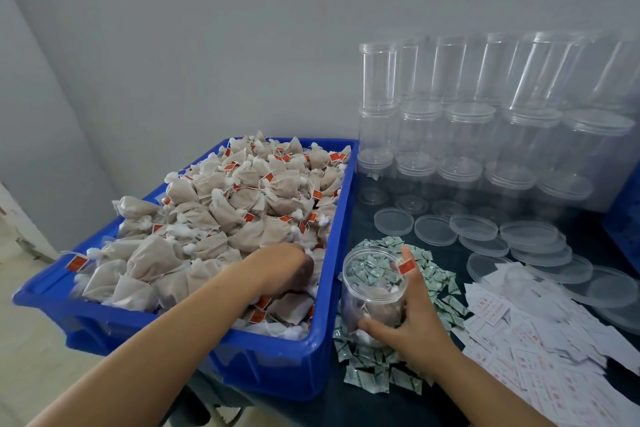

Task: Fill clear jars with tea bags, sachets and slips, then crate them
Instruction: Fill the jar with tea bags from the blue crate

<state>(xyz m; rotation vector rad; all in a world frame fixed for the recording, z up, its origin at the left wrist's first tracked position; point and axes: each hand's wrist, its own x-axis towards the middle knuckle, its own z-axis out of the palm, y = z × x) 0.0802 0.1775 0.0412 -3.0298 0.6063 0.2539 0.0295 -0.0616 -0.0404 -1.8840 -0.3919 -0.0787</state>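
A clear jar (374, 291) is being held upright on the dark worktop (446, 253) by the right hand (410, 319), whose fingers and thumb are being wrapped around its lower wall. A red tag (405, 266) is being pressed against the jar's rim by one raised finger of that hand. A few tea bags are being shown inside the jar, low down, through its clear wall. The jar is being stood on a scatter of small green-and-white sachets (377, 367), just beside the right wall of the blue crate (332, 288).

The left hand (287, 263) is being pushed down into the heap of tea bags (214, 218) at the near right of the crate; its fingers are being curled into the bags, though whether a bag is actually being gripped cannot be told, since the fingertips are being hidden.

White slips (540, 350) printed in red are being spread over the near right of the worktop. Clear lids (478, 229) are being laid in overlapping rows beyond the sachets. Empty clear jars (471, 121) are being stacked in tiers against the far wall, behind the lids.
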